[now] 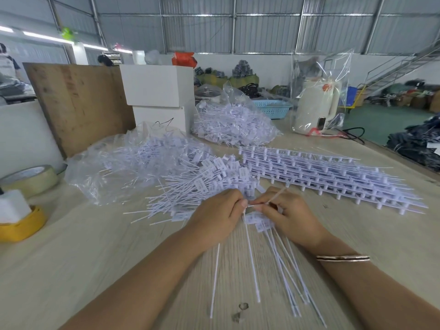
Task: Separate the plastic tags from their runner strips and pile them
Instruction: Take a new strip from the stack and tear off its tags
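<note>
Hundreds of thin white plastic tags [202,184] lie heaped at frame centre on the pale wood-grain table [71,258], with ribbed runner strips [333,179] stacked to the right. We see our left hand [214,220] and right hand [292,217] both curled, pinching a small bunch of long-stemmed tags [259,222] between them.

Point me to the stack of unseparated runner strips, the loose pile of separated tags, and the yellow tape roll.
Runner strips [333,177], head view: middle of the stack.
Separated tags [202,184], head view: centre of the loose pile.
Yellow tape roll [23,226], head view: outer wall.
</note>
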The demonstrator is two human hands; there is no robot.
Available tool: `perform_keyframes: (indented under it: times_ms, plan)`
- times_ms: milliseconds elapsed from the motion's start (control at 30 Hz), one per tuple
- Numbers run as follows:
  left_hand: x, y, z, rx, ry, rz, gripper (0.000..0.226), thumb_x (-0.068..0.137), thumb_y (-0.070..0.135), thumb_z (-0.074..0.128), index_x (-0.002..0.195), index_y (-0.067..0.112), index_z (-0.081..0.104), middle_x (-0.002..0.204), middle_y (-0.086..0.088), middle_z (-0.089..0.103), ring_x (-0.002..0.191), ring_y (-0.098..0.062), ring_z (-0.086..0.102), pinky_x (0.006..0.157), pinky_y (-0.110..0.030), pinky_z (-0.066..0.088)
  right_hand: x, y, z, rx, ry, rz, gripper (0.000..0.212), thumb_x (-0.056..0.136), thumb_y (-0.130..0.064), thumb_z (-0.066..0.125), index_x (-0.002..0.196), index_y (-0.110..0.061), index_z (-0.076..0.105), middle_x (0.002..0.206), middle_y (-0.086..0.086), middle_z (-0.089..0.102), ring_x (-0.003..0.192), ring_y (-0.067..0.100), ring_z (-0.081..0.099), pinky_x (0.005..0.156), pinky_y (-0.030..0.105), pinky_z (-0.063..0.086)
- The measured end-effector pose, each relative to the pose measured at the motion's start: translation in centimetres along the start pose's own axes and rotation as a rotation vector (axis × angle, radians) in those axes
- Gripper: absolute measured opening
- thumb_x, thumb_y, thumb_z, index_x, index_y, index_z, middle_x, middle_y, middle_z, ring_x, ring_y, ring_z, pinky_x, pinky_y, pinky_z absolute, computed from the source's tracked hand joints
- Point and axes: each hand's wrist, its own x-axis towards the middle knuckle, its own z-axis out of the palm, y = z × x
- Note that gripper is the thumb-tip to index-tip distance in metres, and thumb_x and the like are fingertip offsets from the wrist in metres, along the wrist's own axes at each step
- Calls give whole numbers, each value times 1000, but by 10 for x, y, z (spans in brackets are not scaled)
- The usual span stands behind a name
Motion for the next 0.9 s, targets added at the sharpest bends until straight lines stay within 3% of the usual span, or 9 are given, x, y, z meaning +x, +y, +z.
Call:
perform_keyframes:
  times_ms: [200,300,367,467,567,633,700,767,900]
  plan:
    - [0,4,2,-66,71,76,18,100,23,39,90,12,50,78,5,44,72,-14,44,68,-35,38,2,0,1,146,-17,54,12,87,-13,62,89,-10,73,73,14,63,66,22,57,62,32,45]
    - [0,7,2,-43,140,164,8,97,16,47,90,12,51,75,13,40,66,-8,40,61,-26,28,2,-1,-1,253,34,85,15,87,-8,59,77,-15,69,64,5,59,60,7,51,58,18,40]
    - [1,7,1,-34,146,189,5,95,15,50,92,12,52,75,17,40,65,-4,39,60,-22,26,1,-2,-3,280,58,97,17,86,-10,59,77,-22,67,63,4,59,60,7,51,58,18,39]
    - [2,4,-1,-82,140,161,6,96,19,49,93,15,53,75,19,43,67,0,44,60,-21,28,1,-2,0,274,45,117,14,86,-11,59,78,-18,67,64,0,60,60,6,52,59,18,40]
    - [-2,5,-4,-107,161,179,8,95,20,50,87,20,50,72,21,47,67,1,49,60,-19,35,1,1,-6,546,268,330,26,90,-5,54,67,-14,62,62,-6,58,59,5,49,62,17,40]
    - [-5,5,-7,-124,167,189,9,95,21,47,87,20,51,75,16,53,67,-5,52,64,-27,44,-2,6,-16,548,353,373,26,92,-10,53,67,-12,60,65,-5,59,60,9,48,63,20,40]
    - [-6,4,-10,-119,167,183,11,96,16,44,91,17,54,81,13,55,73,-8,53,70,-34,46,-3,7,-16,348,230,338,24,92,-14,54,73,-22,68,73,-3,64,64,16,52,64,30,43]
    - [-5,3,-11,-116,163,163,16,94,8,41,94,14,56,83,12,54,74,-9,51,69,-38,44,0,2,-9,239,59,252,31,89,-5,57,89,-33,71,84,9,65,72,27,54,66,36,43]
    - [-5,0,-9,-66,150,77,25,90,9,39,108,17,55,96,9,57,87,-15,53,74,-35,43,1,0,-5,276,-81,162,45,84,16,53,107,-21,65,84,6,52,70,6,48,63,17,36]
